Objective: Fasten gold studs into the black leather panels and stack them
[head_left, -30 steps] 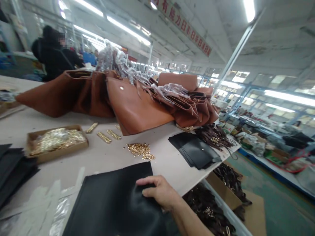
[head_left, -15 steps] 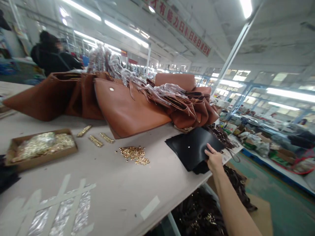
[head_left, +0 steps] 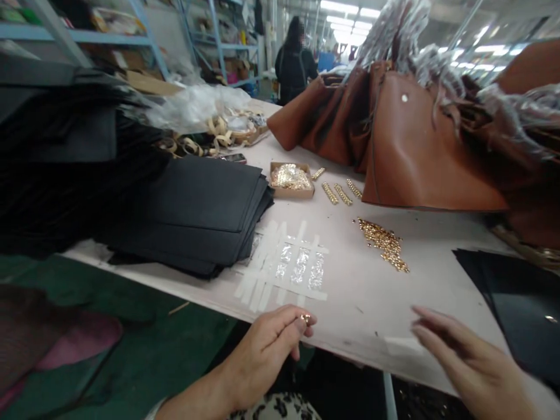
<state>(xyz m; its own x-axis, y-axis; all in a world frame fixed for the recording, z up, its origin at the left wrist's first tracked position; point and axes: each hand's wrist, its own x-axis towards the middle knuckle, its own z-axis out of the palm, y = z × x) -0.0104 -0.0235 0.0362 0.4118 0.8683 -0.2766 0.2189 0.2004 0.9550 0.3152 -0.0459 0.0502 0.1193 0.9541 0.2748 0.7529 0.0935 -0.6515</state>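
Observation:
Pinched in my left hand, at the table's front edge, are small shiny gold studs; the fingers are closed on them. My right hand hovers over the table at the right, a little blurred, its thumb and fingers apart with nothing between them. Beyond it lie several flat black leather panels with a small metal stud in the top one. A loose pile of gold studs is spread on the table between and beyond my hands.
Stacked black sheets cover the left side. Clear tape and film patches are stuck to the tabletop. Behind stand a cardboard box of gold pieces, short gold strips and large brown leather bags. A person stands far back.
My view has swung left and down. My right hand has come off the black panels and is now apart from them. My left hand has come into view holding gold studs.

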